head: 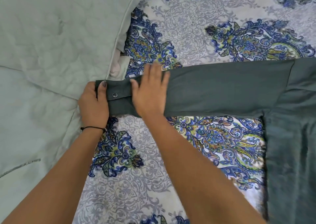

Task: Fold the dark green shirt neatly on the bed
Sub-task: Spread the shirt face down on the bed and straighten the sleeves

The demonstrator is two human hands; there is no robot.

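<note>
The dark green shirt [230,90] lies on the bed, its body at the right edge and one long sleeve stretched out flat to the left. The sleeve's cuff [118,93] carries a metal snap. My left hand [93,102] grips the end of the cuff, thumb on top. My right hand [150,90] lies flat, palm down with fingers spread, on the sleeve just right of the cuff. The rest of the shirt runs out of view to the right.
The bed sheet [136,189] is white with blue paisley print. A pale green quilted comforter [42,61] covers the left side, touching the cuff's end. A bit of pale cloth [116,68] peeks from under its edge.
</note>
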